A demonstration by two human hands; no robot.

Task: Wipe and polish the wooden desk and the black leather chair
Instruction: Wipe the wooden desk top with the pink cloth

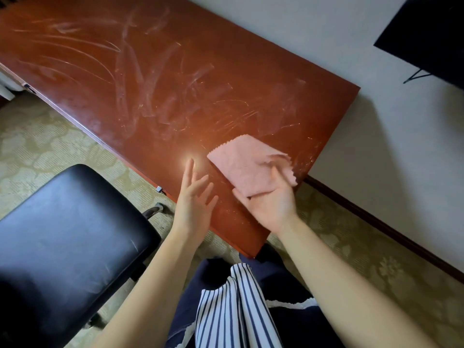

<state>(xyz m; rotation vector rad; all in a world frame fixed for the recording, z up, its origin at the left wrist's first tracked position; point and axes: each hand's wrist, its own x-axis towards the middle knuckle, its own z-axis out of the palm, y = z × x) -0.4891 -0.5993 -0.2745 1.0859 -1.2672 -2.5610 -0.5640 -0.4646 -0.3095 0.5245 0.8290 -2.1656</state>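
Reddish-brown wooden surface: most of the top is streaked with pale, curved wipe marks, and a bright glare spot is noted near the front edge. A pink cloth with zigzag-cut edges is found folded at the near right end, lying partly on the wood. The black leather chair is placed to the left, beside the front edge of the surface. Its seat is glossy with faint scuffs (only the seat and part of the base are shown).

Right hand: the cloth is gripped at its near edge, with the thumb laid across the top and the fingers hidden beneath.

Left hand: held open with fingers straight and spread, and nothing is held. Contact with the wood cannot be determined.

Both bare forearms are extended forward from the bottom of the view. The left hand is positioned over the front edge and the right nearer the end corner, the two close together but apart.
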